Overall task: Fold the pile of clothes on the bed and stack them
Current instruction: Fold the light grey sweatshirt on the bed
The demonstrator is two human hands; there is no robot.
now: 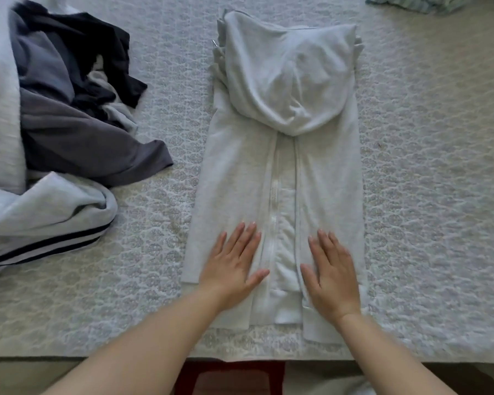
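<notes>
At the near edge of the bed (428, 195), both forearms reach in from below. The left hand (234, 266) lies palm down on the hoodie (325, 181), fingers spread flat, just left of the zipper (273, 212). The right hand (332, 276) lies palm down too, fingers spread flat, just right of the open front strip. Neither hand pinches any cloth; both rest on the fabric near the hem.

The hoodie lies lengthwise in the middle of the bed, hem toward the near edge, its sides folded in to a narrow strip. The two front panels meet along the centre, with the zipper running up between them. Further up, the hood (290, 78) is folded down over the chest, and it bulges and creases there. A small metal zipper pull (215, 44) shows at the hoodie's upper left side.

Along the left edge sits the pile (69, 115), unfolded: a pale garment with dark stripes (40, 229) nearest, a grey one above it, then black and blue-grey cloth toward the far left corner. The pile is well apart from the hoodie.

At the far right corner lies a bit of striped teal cloth (411, 2), cut off by the frame.
</notes>
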